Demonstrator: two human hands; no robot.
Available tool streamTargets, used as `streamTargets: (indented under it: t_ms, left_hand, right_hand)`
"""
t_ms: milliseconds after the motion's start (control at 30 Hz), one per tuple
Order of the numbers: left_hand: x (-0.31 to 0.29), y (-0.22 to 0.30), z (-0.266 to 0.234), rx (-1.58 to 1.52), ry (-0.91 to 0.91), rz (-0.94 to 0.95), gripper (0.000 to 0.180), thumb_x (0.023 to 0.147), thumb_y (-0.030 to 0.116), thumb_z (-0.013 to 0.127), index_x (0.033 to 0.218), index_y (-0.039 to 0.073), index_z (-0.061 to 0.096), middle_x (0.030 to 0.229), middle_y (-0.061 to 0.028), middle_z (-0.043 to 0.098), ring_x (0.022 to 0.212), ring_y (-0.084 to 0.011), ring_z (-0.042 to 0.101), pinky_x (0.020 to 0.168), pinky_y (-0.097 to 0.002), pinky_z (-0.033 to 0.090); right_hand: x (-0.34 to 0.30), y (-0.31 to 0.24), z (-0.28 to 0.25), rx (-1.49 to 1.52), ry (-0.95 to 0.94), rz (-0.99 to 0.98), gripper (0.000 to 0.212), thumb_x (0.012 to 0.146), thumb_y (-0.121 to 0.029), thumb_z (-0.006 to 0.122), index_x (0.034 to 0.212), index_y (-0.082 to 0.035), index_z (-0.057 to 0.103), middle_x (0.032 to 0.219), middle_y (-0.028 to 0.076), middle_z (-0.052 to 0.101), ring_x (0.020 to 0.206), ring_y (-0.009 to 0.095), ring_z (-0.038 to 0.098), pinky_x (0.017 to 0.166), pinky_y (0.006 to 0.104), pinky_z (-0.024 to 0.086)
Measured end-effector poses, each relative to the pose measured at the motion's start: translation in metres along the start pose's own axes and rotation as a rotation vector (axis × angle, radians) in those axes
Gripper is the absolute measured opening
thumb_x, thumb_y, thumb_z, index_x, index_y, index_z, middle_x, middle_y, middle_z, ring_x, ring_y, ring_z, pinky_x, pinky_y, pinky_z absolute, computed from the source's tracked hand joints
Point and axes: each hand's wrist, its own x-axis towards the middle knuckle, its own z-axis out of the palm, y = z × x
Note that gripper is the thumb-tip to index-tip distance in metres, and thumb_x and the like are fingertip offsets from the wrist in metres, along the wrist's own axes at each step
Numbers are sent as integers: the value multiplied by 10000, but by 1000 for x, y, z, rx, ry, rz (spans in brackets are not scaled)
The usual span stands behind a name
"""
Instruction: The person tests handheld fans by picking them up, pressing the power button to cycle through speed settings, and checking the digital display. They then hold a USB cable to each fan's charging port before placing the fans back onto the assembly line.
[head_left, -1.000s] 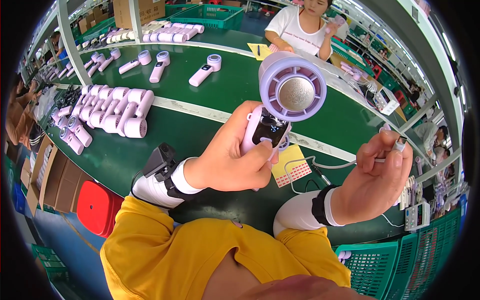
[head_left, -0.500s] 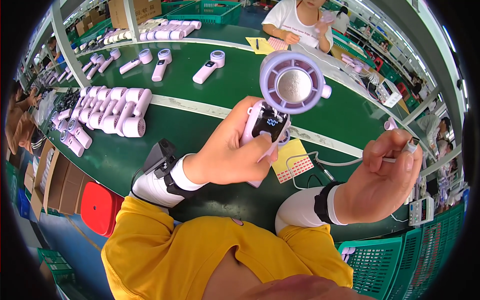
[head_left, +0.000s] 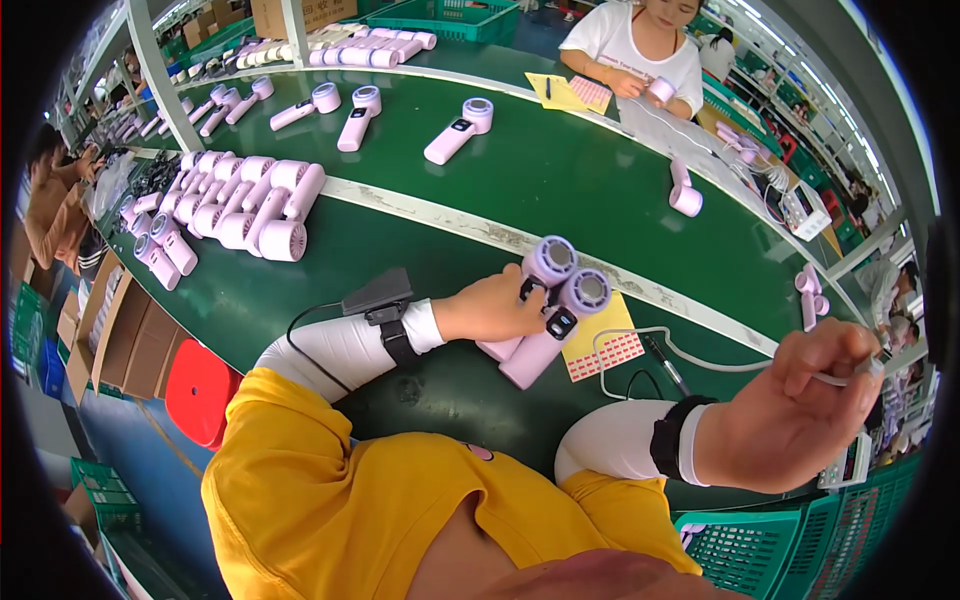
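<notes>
Low over the green table, my left hand [head_left: 497, 308] is closed round a pale purple handheld fan [head_left: 551, 258], its round head toward the far side. A second handheld fan [head_left: 537, 352] with a small dark display lies right against it. My fingers hide much of the first fan's handle. Raised at the right, my right hand [head_left: 785, 420] pinches the plug [head_left: 868, 368] of a white cable [head_left: 700, 362] between thumb and fingers. The cable runs back to the table beside a yellow sheet [head_left: 607, 348] with rows of red labels and a pen [head_left: 668, 366].
Rows of stacked fans [head_left: 245, 205] lie at the left. Several single fans, such as one far fan [head_left: 462, 130], rest beyond the pale strip [head_left: 430, 215]. A co-worker [head_left: 640, 60] sits opposite. A red stool [head_left: 200, 393] and green crates [head_left: 745, 545] stand near me.
My left hand has lowered the fan from in front of me to the table, beside the other fan. My right hand still holds the plug, now slightly farther right and lower in view.
</notes>
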Motion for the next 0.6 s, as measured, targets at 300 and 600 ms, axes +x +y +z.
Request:
streamTargets:
  t_ms: [300,600]
  left_hand:
    - [93,-86,-61,211,462,53,326,769,334,462,809,13,507,783,-191,527,664,-370,526,589,-455,418]
    - [180,-156,-77,130,822,-219,248,738,217,541,834,-10,513,818,-121,529,718,-268,549,614,-385,448]
  right_hand:
    - [3,6,-2,166,-9,29,307,854,-183,352,916,102,448,666,99,359,534,107,279,459,215,218]
    - [-3,9,13,5,-90,-56,285,852,-171,358,884,97,450,673,85,339,548,102,273,471,220,213]
